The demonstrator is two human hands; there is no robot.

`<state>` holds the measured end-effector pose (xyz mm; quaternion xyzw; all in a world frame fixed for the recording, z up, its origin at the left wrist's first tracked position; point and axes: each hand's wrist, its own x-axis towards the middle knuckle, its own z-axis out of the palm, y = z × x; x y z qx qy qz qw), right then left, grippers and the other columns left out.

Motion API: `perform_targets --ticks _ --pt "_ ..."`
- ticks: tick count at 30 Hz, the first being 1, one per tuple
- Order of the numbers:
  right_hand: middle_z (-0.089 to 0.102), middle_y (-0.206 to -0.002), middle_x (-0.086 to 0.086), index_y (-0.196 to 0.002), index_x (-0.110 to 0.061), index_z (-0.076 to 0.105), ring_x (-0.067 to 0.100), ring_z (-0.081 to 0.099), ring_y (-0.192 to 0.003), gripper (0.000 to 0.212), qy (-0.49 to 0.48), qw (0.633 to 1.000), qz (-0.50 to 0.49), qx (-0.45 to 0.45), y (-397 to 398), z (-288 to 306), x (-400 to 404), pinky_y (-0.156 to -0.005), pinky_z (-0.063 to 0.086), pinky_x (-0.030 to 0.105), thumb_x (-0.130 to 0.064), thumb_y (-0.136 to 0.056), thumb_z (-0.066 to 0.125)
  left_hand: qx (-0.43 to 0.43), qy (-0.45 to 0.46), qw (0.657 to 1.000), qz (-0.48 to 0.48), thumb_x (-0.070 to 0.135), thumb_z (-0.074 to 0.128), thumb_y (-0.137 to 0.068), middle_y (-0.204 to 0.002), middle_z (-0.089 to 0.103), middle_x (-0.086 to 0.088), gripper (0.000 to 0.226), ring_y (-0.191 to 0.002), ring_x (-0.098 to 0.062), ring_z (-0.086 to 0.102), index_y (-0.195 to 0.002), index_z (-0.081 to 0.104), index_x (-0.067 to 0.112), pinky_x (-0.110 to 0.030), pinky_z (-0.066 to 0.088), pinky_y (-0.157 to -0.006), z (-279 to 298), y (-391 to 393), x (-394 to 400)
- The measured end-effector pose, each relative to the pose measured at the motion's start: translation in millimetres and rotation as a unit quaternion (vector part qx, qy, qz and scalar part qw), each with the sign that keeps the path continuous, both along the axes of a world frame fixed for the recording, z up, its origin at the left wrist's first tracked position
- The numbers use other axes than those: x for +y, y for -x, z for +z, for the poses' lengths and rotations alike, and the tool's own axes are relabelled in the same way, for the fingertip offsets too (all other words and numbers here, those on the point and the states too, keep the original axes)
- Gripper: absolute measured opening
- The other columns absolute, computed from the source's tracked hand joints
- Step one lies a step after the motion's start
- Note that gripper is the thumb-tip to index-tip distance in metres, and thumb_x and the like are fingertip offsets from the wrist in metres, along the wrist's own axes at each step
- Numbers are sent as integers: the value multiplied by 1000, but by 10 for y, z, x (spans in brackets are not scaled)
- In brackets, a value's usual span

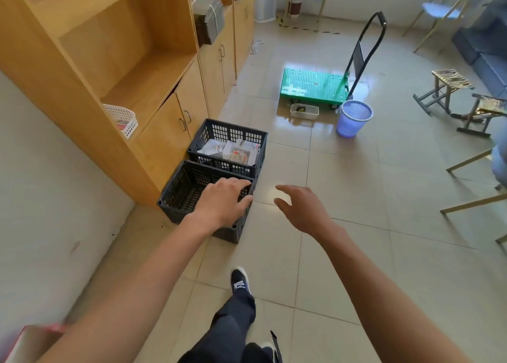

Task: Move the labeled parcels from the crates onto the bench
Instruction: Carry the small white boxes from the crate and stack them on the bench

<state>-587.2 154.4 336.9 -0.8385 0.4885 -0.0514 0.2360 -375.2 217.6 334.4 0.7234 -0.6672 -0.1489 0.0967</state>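
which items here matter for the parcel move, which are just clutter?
Job: far crate holding labeled parcels; near crate; left hand; right hand.
Clutter: green cart; purple bin; white basket; stools.

Left hand [222,203]: reaching out with spread fingers over the near crate [181,190], holding nothing.
Right hand [301,209]: hovering open above the floor [356,184], at 3 o'clock of the near crate.
Far crate [233,132]: sitting at 12 o'clock of the near one, touching it, carrying labeled parcels [233,151].
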Motion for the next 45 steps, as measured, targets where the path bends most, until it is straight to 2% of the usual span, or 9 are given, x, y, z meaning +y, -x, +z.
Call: perform_targets --ticks 7,11,20,25,29,36,41,45 --pt "56 -146 0 -145 -20 53 22 49 -135 45 -20 999 16 31 -354 -220 -1100 -111 41 38 -32 -102 56 20 -9 998 56 49 52 -101 -144 58 0 51 -132 -23 53 -146 50 27 -50 41 -109 -234 -606 -1102" --pt "57 -145 -1 -145 -20 54 22 50 -135 45 -17 998 29 49 -583 -220 -1650 -108 42 36 -33 -102 56 22 -17 998 56 47 53 -101 -140 60 -3 49 -129 -25 54 -144 52 25 -50 42 -108 -219 -780 -1686" --pt "59 -143 -1 -142 -20 56 22 55 -130 42 -27 998 52 27 -949 -138 -2776 -104 47 38 -30 -101 58 33 -23 996 77 46 52 -101 -138 62 -2 45 -125 -24 57 -140 55 25 -50 44 -104 -214 -948 -2619" --pt "60 -141 0 -142 -23 55 22 59 -123 42 -37 997 69 22 -876 -242 -3514 -100 50 39 -31 -101 58 38 -51 992 108 46 52 -101 -140 60 0 45 -128 -23 55 -142 53 26 -50 44 -105 -327 -891 -3165" --pt "58 -144 -1 -144 -22 54 22 57 -127 43 -43 992 105 48 -736 -411 -4275 -104 49 39 -32 -102 57 43 -65 987 143 44 52 -101 -140 60 -2 44 -128 -23 55 -141 54 26 -49 43 -105 -400 -743 -3727" --pt "56 -147 -1 -145 -21 52 22 52 -133 45 -70 971 212 88 -740 -724 -5323 -107 46 38 -32 -102 56 71 -107 967 222 44 50 -102 -144 55 -2 45 -131 -24 51 -145 49 29 -49 41 -107 -572 -417 -4492" --pt "58 -144 -3 -143 -25 54 21 54 -129 44 -96 957 257 95 -1006 -885 -5831 -100 48 34 -32 -101 58 110 -135 941 290 46 49 -103 -151 51 0 49 -135 -25 46 -150 45 32 -47 38 -110 -777 -430 -4700" --pt "59 -143 -2 -143 -24 55 22 55 -129 44 -104 941 303 108 -1310 -1090 -6172 -103 47 35 -33 -100 59 136 -137 916 351 46 49 -103 -152 50 2 48 -136 -24 46 -149 47 31 -45 39 -110 -1011 -595 -4835"
